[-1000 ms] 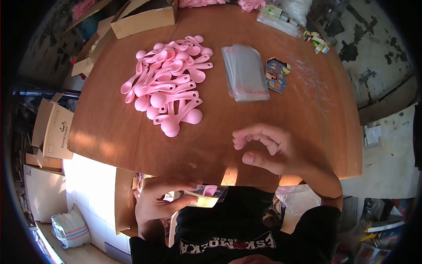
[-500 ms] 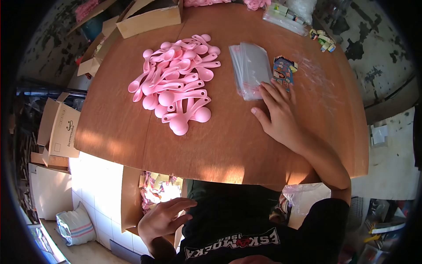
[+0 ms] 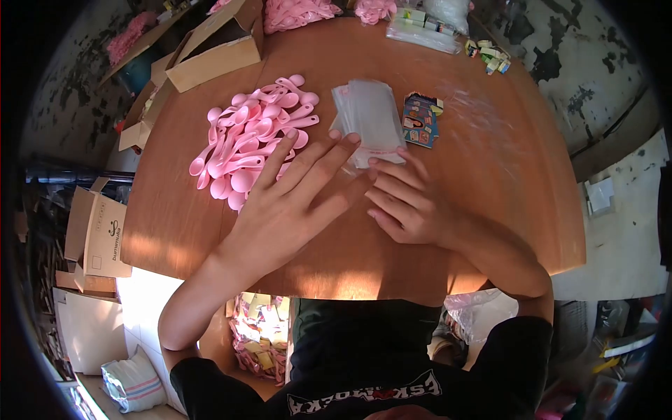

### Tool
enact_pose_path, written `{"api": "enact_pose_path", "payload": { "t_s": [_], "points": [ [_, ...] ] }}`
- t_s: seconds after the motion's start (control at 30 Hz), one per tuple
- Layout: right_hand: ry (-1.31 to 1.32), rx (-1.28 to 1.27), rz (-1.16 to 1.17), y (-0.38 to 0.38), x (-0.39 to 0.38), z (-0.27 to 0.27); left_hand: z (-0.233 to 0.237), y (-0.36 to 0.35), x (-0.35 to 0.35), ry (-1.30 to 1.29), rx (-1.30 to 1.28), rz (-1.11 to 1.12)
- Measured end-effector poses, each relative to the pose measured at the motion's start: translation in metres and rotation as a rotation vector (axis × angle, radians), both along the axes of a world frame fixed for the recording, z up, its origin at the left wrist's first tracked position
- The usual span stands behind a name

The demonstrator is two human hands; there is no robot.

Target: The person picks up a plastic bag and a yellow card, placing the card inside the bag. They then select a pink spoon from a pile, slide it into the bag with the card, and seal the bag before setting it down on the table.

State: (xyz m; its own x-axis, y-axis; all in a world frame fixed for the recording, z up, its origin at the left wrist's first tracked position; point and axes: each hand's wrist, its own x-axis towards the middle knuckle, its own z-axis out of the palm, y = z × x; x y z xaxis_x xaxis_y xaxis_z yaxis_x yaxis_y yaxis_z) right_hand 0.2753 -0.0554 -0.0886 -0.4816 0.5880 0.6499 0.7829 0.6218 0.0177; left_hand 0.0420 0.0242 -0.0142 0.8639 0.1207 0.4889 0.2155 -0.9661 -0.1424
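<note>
My left hand reaches over the table with its fingers spread, overlapping the lower right of a pile of pink plastic measuring spoons. Its thumb points right and meets the fingertips of my right hand in this view. The right hand's fingers are bent but apart, and nothing shows between them. Just beyond both hands lies a stack of clear plastic bags, my fingertips overlapping its near edge. Right of the bags sits a small stack of blue printed cards.
An open cardboard box stands at the back left. Bagged pink items and packs in clear plastic line the far edge, with small cartons nearby. Below the table, a carton holds yellow and pink packets.
My left hand has risen from beside my lap to above the table. My right hand has moved left and nearer, off the cards, with its fingers more bent. The view has shifted slightly.
</note>
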Motion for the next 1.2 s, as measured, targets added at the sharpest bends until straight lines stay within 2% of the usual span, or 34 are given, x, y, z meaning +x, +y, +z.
{"api": "enact_pose_path", "payload": {
  "t_s": [0.07,0.13,0.2,0.23,0.27,0.3,0.33,0.4,0.43,0.47,0.5,0.53,0.6,0.67,0.73,0.8,0.87,0.93,1.0,1.1,1.2],
  "points": [
    [0.014,0.032,0.036,-0.001,-0.007,0.0,-0.011,0.003,0.01,0.011,0.053,-0.008],
    [0.001,0.133,0.198,0.0,-0.005,-0.004,-0.014,0.003,0.012,-0.031,0.049,-0.025],
    [0.019,0.14,0.197,-0.004,-0.005,-0.002,-0.024,0.002,0.003,0.005,-0.146,0.004],
    [0.091,0.155,0.182,-0.004,-0.003,-0.001,-0.026,-0.001,0.005,-0.142,-0.125,-0.018],
    [0.164,0.168,0.168,-0.004,-0.001,0.0,-0.026,-0.004,0.002,-0.139,-0.126,-0.02],
    [0.225,0.161,0.059,-0.001,0.005,-0.001,-0.024,-0.007,-0.004,-0.163,-0.21,0.015],
    [0.23,0.158,0.058,0.003,0.013,0.001,-0.021,-0.011,-0.01,-0.187,-0.295,0.051],
    [0.225,0.002,-0.365,0.013,0.033,0.011,-0.013,-0.02,-0.016,-0.227,-0.37,0.037],
    [0.226,0.007,-0.367,0.017,0.045,0.012,-0.014,-0.028,-0.02,-0.361,-0.732,0.139],
    [0.138,-0.012,-0.495,0.021,0.056,0.008,-0.014,-0.035,-0.023,-0.491,-1.096,0.242],
    [0.051,-0.032,-0.621,0.023,0.066,0.004,-0.019,-0.032,-0.031,-0.498,-1.09,0.166],
    [0.052,-0.028,-0.624,0.027,0.076,-0.005,-0.027,-0.034,-0.034,-0.497,-1.087,0.163],
    [0.144,-0.121,-0.623,0.033,0.086,-0.017,-0.042,-0.039,-0.039,-0.859,-1.324,0.092],
    [0.153,-0.139,-0.608,0.034,0.089,-0.013,-0.047,-0.045,-0.036,-0.899,-1.33,0.034],
    [0.159,-0.16,-0.592,0.033,0.087,-0.01,-0.049,-0.054,-0.031,-1.0,-1.448,-0.014],
    [0.28,-0.188,-0.544,0.034,0.087,-0.009,-0.054,-0.06,-0.024,-1.066,-1.474,-0.025],
    [0.248,-0.109,-0.527,0.037,0.093,-0.014,-0.056,-0.067,-0.022,-1.109,-1.542,0.043],
    [0.217,-0.03,-0.503,0.038,0.093,-0.009,-0.057,-0.071,-0.019,-1.123,-1.55,0.025],
    [0.319,0.007,-0.499,0.038,0.091,-0.004,-0.055,-0.072,-0.018,-1.148,-1.607,-0.04],
    [0.277,0.103,-0.521,0.038,0.087,0.0,-0.052,-0.073,-0.016,-1.105,-1.585,-0.003],
    [0.186,0.054,-0.541,0.037,0.088,0.004,-0.054,-0.071,-0.019,-1.039,-1.582,-0.016]
  ]
}}
